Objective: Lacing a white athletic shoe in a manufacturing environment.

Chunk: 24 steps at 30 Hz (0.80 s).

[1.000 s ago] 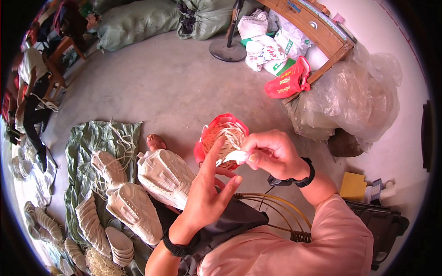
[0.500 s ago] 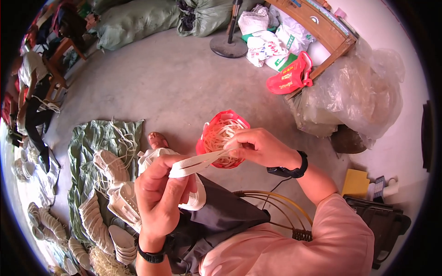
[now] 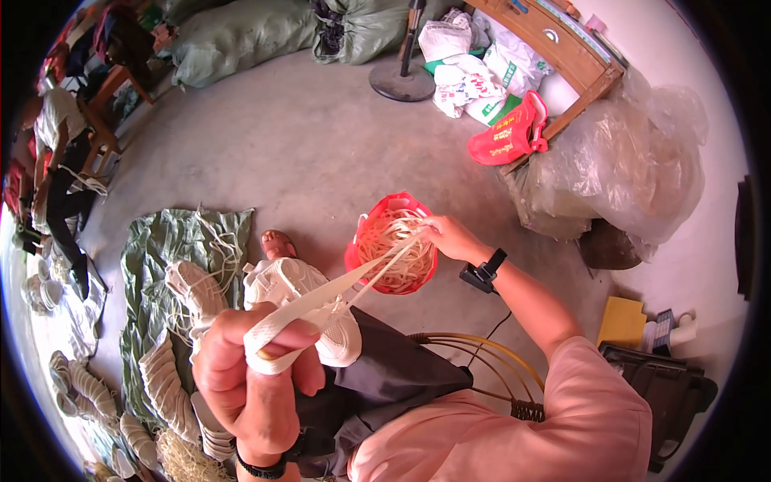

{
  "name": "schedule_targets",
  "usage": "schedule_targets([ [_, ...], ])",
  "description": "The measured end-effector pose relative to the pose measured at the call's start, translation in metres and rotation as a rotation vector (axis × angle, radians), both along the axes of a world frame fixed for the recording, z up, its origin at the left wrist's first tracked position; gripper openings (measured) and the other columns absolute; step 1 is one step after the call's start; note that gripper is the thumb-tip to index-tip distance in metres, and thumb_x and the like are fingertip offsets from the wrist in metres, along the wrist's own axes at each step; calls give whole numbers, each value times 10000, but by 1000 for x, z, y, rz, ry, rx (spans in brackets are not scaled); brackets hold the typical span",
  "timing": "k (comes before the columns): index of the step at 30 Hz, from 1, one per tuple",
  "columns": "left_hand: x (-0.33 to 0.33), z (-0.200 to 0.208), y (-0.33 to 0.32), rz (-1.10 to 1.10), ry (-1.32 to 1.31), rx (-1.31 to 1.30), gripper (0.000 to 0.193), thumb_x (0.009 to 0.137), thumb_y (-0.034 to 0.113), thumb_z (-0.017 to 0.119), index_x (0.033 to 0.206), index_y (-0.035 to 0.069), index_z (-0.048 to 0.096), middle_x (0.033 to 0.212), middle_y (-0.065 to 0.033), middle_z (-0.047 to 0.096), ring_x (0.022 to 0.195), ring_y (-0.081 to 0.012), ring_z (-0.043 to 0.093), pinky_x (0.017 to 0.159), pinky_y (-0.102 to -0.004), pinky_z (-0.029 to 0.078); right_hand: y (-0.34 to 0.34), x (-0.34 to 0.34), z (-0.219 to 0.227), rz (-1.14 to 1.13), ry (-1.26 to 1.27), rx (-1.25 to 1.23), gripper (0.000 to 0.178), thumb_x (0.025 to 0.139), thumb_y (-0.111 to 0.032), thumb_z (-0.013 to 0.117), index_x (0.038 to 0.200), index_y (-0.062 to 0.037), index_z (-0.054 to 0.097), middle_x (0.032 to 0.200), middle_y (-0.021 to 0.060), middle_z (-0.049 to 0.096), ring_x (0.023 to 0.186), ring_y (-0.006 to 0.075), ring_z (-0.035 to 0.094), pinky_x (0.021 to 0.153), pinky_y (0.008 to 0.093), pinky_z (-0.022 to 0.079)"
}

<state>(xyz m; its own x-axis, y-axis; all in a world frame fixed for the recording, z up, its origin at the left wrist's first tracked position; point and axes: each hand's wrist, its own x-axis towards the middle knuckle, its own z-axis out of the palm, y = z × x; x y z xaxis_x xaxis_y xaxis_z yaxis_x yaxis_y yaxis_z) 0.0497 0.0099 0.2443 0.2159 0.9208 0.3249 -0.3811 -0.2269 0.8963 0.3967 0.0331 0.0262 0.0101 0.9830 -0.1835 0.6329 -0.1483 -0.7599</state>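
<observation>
A flat white shoelace (image 3: pixel 321 296) stretches in a long loop between my two hands. My left hand (image 3: pixel 250 386), close in front of me, is closed, with one end of the loop wrapped round a finger. Out ahead, my right hand (image 3: pixel 454 239) pinches the other end, right at the rim of a red bag (image 3: pixel 353 255). Loose pale laces (image 3: pixel 405 261) fill that bag. Under the stretched lace, white shoes (image 3: pixel 289 277) rest by my lap, partly hidden by my left hand and the lace.
A green woven sheet (image 3: pixel 148 277) on the left bears more white shoes (image 3: pixel 195 289) and stacked shoe parts (image 3: pixel 165 381). Behind stand large green sacks (image 3: pixel 241 48) and a round black stand base (image 3: pixel 401 83). Clear plastic (image 3: pixel 634 161) bulges at the right. A person (image 3: pixel 60 153) bends over at far left.
My hands have moved apart: the left nearer to me, the right away over the bag's rim. The lace, bunched between them before, is now drawn out into a long open loop.
</observation>
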Motion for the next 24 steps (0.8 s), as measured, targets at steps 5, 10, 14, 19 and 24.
schedule_targets([
  [5,-8,-6,6,56,-12,32,218,1011,170,516,942,-33,558,758,-87,607,454,-65,440,433,-204,330,-3,20,-21,-95,11,51,253,982,-169,503,1063,14,657,811,171,678,714,245,664,672,374,508],
  [10,-13,-18,8,49,4,-40,239,1027,190,496,984,-40,542,843,-106,617,465,-64,429,426,-210,333,5,23,25,-276,190,71,343,1037,-251,455,977,33,638,758,94,657,658,128,630,598,286,505],
  [14,-11,-29,11,62,-3,-69,239,1028,190,495,993,-42,544,868,-113,618,472,-66,436,427,-211,330,8,11,75,-394,235,275,381,1069,-283,406,905,5,594,801,65,678,613,66,590,551,231,479],
  [19,-12,-31,11,59,20,-70,239,1028,188,495,989,-43,542,875,-116,615,479,-72,443,428,-214,326,11,8,92,-505,309,714,362,1077,-254,382,900,-10,583,835,80,696,613,81,597,557,223,479],
  [24,-12,-27,13,110,11,-100,245,1025,197,489,972,-39,527,832,-104,589,473,-78,435,421,-214,323,13,19,94,-520,319,752,330,1076,-250,381,948,-12,571,835,104,686,605,116,604,570,241,487],
])
